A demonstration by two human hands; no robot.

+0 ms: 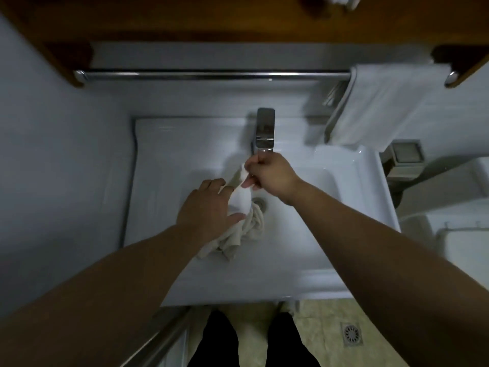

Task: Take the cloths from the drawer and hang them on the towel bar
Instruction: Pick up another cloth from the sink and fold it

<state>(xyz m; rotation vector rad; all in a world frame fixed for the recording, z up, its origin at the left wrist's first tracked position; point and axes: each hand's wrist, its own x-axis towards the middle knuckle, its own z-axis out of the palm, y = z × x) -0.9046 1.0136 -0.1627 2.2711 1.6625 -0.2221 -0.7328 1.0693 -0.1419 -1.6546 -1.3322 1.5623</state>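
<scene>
A crumpled off-white cloth [238, 231] hangs over the white sink basin [354, 186], held up between both hands. My right hand [270, 174] pinches its upper corner just below the faucet. My left hand [207, 207] grips the cloth lower down, and the rest bunches beneath it near the drain. The chrome towel bar [211, 74] runs across the wall above the sink. A white towel [389, 107] hangs on its right end. No drawer is in view.
A chrome faucet [264, 129] stands at the back of the sink. A wooden shelf [238, 19] sits above the bar. A metal rail [156, 337] runs at lower left. The tiled floor has a drain [351, 335] at lower right.
</scene>
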